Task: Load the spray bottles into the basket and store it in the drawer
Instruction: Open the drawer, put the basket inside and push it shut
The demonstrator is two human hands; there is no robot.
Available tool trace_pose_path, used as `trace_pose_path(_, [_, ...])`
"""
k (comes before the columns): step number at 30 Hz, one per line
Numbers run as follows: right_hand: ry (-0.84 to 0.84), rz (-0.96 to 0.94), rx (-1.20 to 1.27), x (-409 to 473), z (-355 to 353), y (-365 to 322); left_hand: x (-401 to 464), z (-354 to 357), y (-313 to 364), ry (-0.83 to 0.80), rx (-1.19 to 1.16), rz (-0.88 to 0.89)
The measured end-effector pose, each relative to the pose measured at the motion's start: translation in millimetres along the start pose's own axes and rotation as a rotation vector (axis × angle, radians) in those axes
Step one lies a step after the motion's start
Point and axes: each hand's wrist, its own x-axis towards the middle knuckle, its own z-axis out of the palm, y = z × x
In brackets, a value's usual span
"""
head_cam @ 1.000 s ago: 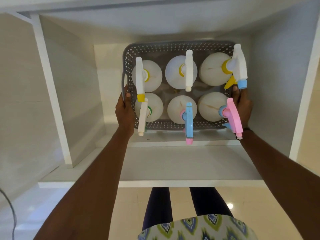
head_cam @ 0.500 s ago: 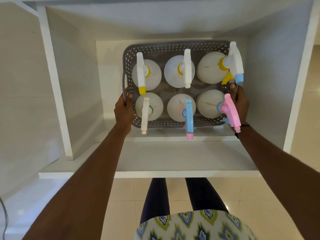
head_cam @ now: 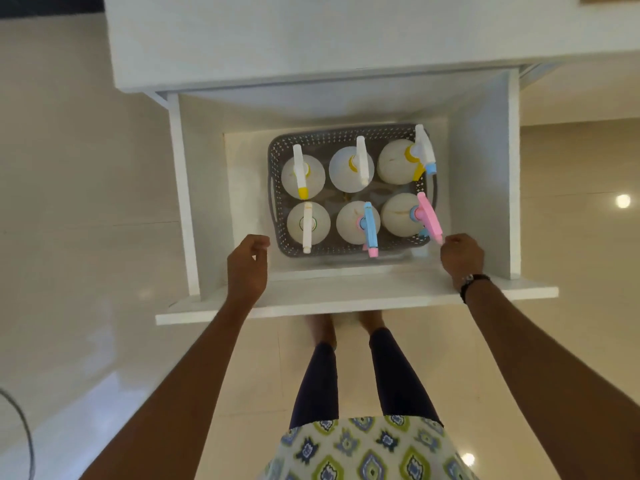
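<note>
The grey perforated plastic basket (head_cam: 277,157) hides the lower bodies of the six white spray bottles (head_cam: 351,169) (only shoulders and triggers show). Both forearms run off the bottom edge. The fingertips of each loosely curled hand are blurred.

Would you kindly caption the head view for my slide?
Grey basket of six spray bottles sits in the open drawer; both hands hover empty.

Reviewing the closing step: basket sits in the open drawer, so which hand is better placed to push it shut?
Roughly equal; slight edge to the left hand, which hangs over the drawer front panel. The right hand hovers farther in, near the basket.
</note>
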Motion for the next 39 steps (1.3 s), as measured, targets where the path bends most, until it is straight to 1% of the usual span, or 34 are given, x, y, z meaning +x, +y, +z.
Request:
trace_pose_path(3, [0.105,-0.036,0.006,-22,-21,-4,-26,-5,16,0.086,-0.024,0.056])
trace_pose_path(6, [0.318,-0.129,0.033,-49,-30,0,-50,2,29,0.168,0.001,0.084])
trace_pose_path(8, [0.451,-0.243,0.077,-64,-28,8,-63,10,37,0.229,0.035,0.085])
trace_pose_path(10, [0.534,-0.450,0.057,-77,-21,18,-72,17,45,0.272,0.062,0.125])
trace_pose_path(12, [0.556,-0.663,0.002,-84,-14,22,-76,23,49,0.275,0.125,0.241])
trace_pose_path(14, [0.517,-0.808,-0.037,-87,-8,22,-78,31,52,0.238,0.197,0.382])
trace_pose_path(16, [0.471,-0.900,-0.078,-88,-1,19,-77,38,49,0.224,0.255,0.484])
trace_pose_path(18, [0.463,-0.962,-0.150,-97,20,15,-79,37,29,0.259,0.326,0.495])
trace_pose_path(20, [0.460,-0.993,-0.201,-102,40,13,-79,35,7,0.279,0.395,0.467])
trace_pose_path(23, [0.414,-0.997,-0.280,-98,53,15,-80,37,-2,0.316,0.482,0.465])
trace_pose_path(31, [0.403,-1.007,-0.314,-86,52,10,-73,39,3,0.281,0.551,0.430])
trace_pose_path(39, [0.426,-1.005,-0.333,-77,49,-6,-55,39,12,0.276,0.582,0.420])
